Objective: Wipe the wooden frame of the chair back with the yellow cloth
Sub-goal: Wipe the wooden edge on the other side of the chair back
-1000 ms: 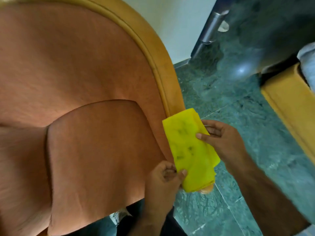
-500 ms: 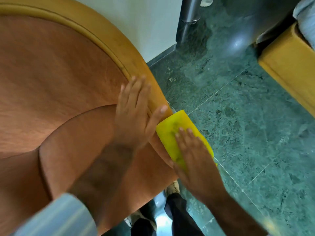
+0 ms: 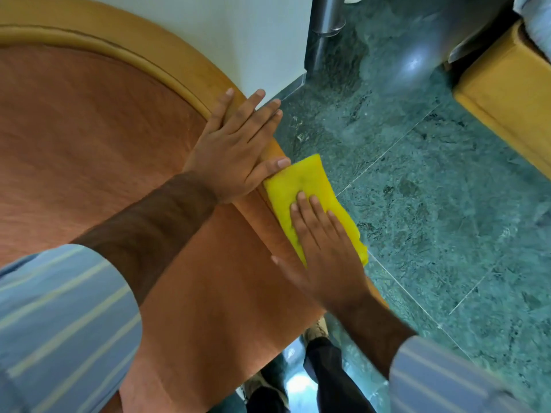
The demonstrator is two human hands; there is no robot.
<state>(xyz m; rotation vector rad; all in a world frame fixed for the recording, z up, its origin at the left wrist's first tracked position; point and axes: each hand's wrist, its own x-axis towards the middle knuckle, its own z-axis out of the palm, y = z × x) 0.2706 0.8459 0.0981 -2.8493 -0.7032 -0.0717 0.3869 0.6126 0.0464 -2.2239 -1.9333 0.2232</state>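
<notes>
Green floor [image 3: 432, 204] beside cloth-covered frame edge [image 3: 167, 67]

Green marble floor [image 3: 432, 204], dark and speckled, cut by thin pale lines between the big tiles. A bright shiny spot of light [image 3: 413, 62] on the floor near the top. White wall [image 3: 238, 31] at the top, meeting the floor at a grey strip [image 3: 290, 87] along the bottom. Shiny metal pole [image 3: 326, 22] standing just beside the wall's corner. Yellow wooden piece of furniture [image 3: 507, 93] at the right edge, with something pale and soft [image 3: 536, 22] lying on top, too cut off to tell more.
</notes>
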